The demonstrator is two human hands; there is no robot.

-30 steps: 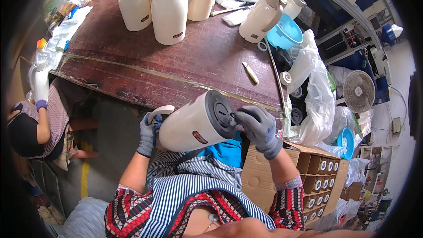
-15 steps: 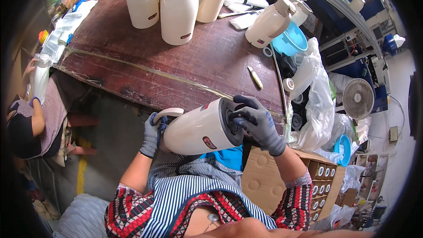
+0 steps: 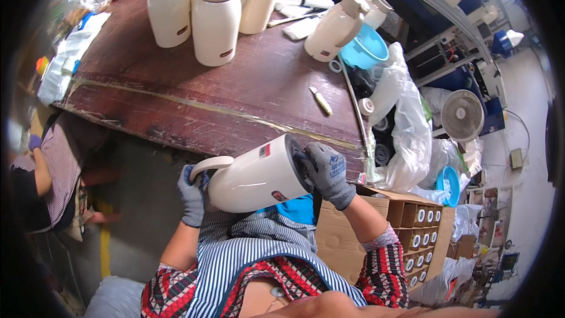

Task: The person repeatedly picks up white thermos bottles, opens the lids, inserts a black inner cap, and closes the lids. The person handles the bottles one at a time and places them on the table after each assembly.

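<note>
Across my lap, tilted nearly on its side, lies a cream thermos jug [image 3: 250,182]. Its black base [image 3: 292,146] faces right and its curved handle sits at the left end. My left hand [image 3: 193,197], in a grey glove, is closed on that end by the handle; its fingertips are partly hidden. My right hand [image 3: 328,174], gloved too, has its fingers curled onto the black base and covers much of it. Beyond, on the dark red table [image 3: 147,82], several similar jugs [image 3: 216,29] stand upright at the far side.
A small knife [image 3: 321,101] and a blue basin [image 3: 368,50] are at the table's right, with another jug [image 3: 329,29] beside the basin. Below stands a divided cardboard box [image 3: 406,200] of white-ringed parts. A fan [image 3: 462,116] is farther right. A co-worker [image 3: 59,165] is at left.
My right hand has turned on the base, its back now facing up and its fingers lower. The jug stays in my lap. The whole view has shifted slightly.
</note>
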